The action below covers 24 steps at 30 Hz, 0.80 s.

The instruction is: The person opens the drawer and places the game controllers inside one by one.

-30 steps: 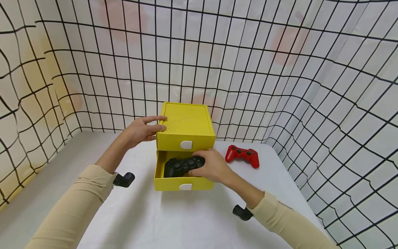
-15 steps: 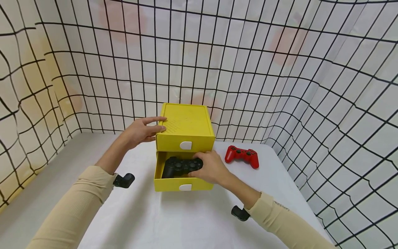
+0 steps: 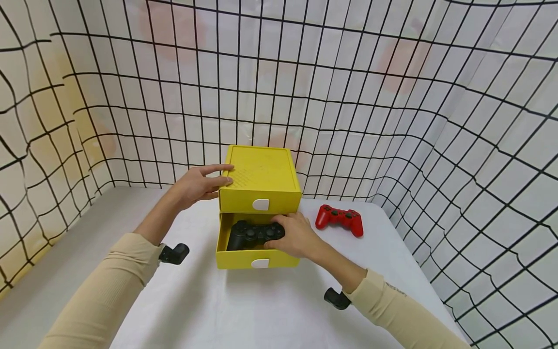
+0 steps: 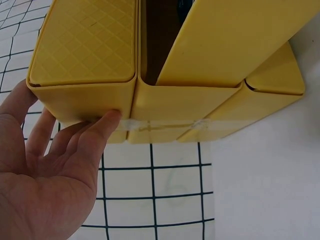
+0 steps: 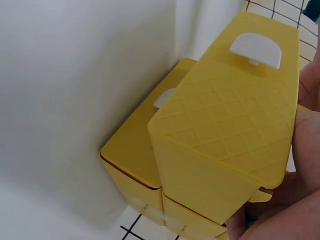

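**Black controller settles in the open lower drawer**

The right hand [image 3: 296, 236] curls its fingers over the right grip of the black plastic game controller [image 3: 253, 234], which lies inside the pulled-out lower drawer [image 3: 257, 259] of the yellow plastic two-drawer box [image 3: 260, 180]. The left hand [image 3: 198, 184] rests with straight, relaxed fingers against the left side and top edge of the box. Compared with a second ago, the controller sits a little deeper and further left in the drawer, so I judge the placing is almost finished. To the right, well apart, a red plastic game controller [image 3: 339, 218] lies on the white table [image 3: 244, 305]. The right hand hides the black controller's right end, and both wrist views show almost only yellow walls.
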Each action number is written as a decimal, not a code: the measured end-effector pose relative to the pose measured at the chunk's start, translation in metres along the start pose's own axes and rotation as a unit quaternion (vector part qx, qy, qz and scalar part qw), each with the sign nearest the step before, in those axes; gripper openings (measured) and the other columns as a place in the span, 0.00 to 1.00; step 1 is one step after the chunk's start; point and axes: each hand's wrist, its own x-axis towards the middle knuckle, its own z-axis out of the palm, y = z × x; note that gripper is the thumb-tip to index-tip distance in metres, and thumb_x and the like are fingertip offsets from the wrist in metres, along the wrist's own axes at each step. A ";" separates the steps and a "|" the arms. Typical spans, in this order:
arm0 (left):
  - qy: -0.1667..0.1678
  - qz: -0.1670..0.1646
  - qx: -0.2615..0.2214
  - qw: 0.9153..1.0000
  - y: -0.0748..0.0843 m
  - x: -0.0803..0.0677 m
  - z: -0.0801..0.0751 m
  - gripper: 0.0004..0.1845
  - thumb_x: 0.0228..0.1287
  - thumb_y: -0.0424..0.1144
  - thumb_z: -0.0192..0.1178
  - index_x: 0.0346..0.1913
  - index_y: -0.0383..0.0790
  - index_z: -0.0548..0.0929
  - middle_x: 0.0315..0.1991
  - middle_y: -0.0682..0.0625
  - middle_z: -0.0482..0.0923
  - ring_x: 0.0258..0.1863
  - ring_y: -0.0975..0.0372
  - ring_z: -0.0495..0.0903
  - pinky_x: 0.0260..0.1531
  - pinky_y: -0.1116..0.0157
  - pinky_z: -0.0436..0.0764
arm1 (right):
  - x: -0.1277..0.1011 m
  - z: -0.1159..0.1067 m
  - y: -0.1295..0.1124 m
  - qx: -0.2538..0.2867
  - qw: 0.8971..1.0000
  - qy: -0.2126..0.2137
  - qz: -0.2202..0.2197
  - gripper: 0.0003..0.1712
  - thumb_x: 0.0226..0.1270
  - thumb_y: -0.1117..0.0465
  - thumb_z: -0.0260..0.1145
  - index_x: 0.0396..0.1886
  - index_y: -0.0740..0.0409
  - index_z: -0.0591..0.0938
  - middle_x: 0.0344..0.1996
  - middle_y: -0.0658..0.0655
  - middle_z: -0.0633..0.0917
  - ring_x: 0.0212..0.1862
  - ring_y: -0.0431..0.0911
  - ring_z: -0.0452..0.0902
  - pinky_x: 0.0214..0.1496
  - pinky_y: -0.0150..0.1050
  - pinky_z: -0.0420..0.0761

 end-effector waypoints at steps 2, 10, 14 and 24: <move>0.001 0.001 -0.001 1.000 0.000 0.000 0.000 0.32 0.68 0.52 0.67 0.73 0.57 0.73 0.68 0.45 0.75 0.53 0.59 0.81 0.51 0.69 0.84 | -0.001 -0.001 -0.001 0.000 1.000 -0.003 0.004 0.37 0.59 0.45 0.76 0.65 0.56 0.80 0.62 0.59 0.80 0.65 0.56 0.66 0.68 0.56 0.66; 0.000 0.002 -0.006 1.000 -0.001 0.001 0.001 0.31 0.68 0.51 0.67 0.72 0.57 0.74 0.67 0.46 0.75 0.54 0.58 0.80 0.51 0.68 0.84 | -0.009 -0.004 -0.002 0.042 0.999 0.023 0.012 0.37 0.61 0.48 0.76 0.66 0.61 0.78 0.63 0.60 0.79 0.65 0.57 0.69 0.70 0.55 0.70; -0.005 0.005 -0.006 1.000 0.000 0.000 0.001 0.31 0.69 0.51 0.66 0.73 0.56 0.73 0.68 0.46 0.74 0.58 0.58 0.78 0.55 0.65 0.82 | -0.017 -0.010 -0.001 0.057 0.998 0.034 -0.001 0.35 0.63 0.49 0.74 0.66 0.60 0.78 0.61 0.58 0.81 0.62 0.55 0.72 0.66 0.54 0.75; -0.003 0.004 -0.005 1.000 0.000 -0.001 0.001 0.31 0.69 0.51 0.66 0.73 0.56 0.72 0.69 0.46 0.74 0.59 0.58 0.78 0.53 0.68 0.83 | -0.044 -0.026 0.014 0.056 0.997 0.021 0.055 0.42 0.53 0.42 0.80 0.66 0.53 0.79 0.53 0.55 0.84 0.53 0.49 0.77 0.51 0.47 0.84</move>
